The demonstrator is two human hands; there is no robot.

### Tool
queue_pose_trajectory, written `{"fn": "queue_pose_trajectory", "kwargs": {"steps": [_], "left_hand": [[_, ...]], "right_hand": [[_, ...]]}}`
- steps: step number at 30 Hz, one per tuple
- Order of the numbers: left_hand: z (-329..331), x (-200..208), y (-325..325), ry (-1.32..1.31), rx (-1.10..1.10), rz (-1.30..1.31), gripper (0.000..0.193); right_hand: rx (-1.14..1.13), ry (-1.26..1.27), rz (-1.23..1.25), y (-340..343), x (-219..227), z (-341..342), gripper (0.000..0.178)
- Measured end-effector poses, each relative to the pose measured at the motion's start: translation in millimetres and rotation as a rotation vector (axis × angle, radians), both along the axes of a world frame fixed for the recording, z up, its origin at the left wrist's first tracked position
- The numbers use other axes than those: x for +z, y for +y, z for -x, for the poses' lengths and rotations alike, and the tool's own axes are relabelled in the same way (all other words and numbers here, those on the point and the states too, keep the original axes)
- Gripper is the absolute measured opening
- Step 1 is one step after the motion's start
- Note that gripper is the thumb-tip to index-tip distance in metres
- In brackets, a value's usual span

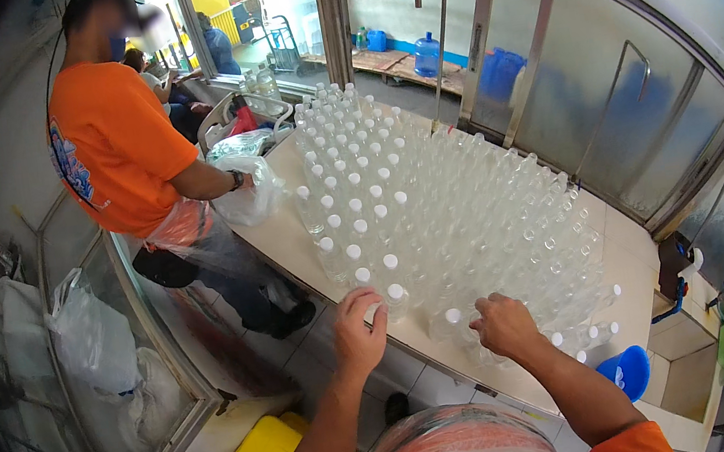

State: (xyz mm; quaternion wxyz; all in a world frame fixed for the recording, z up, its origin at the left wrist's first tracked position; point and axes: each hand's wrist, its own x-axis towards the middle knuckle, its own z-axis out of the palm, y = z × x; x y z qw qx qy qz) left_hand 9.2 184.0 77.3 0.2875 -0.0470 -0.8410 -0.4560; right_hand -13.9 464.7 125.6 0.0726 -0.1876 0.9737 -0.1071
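Observation:
Clear plastic bottles (471, 211) crowd the table (624, 282) in front of me. White-capped ones (353, 178) stand along the left side, and many at the middle and right show no caps. At the table's near edge, my left hand (360, 332) has its thumb and fingers closed round the top of a bottle (372, 315), which they mostly hide. My right hand (507, 326) is beside a white-capped bottle (453, 316), its fingers bent together over the bottles; what they hold is hidden.
Across the table's left side a person in an orange shirt (114, 140) handles a clear plastic bag (248, 191). A blue bucket (628, 374) sits at the near right edge, by several capped bottles (592, 332). Low at left is a yellow container (268, 447); a glass-sided cabinet (180, 344) stands beyond.

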Motion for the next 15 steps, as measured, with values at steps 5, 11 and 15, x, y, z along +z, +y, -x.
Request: {"fn": "queue_pose_trajectory", "kwargs": {"steps": [5, 11, 15], "left_hand": [[-34, -4, 25, -0.119, -0.094, -0.181, 0.019], [-58, -22, 53, -0.324, -0.181, -0.515, 0.016], [-67, -10, 74, -0.363, -0.276, -0.723, 0.02]], "right_hand": [[-0.009, 0.011, 0.032, 6, -3, -5, 0.03], [0.122, 0.019, 0.181, 24, 43, -21, 0.025], [0.184, 0.154, 0.532, 48, 128, -58, 0.021]]}}
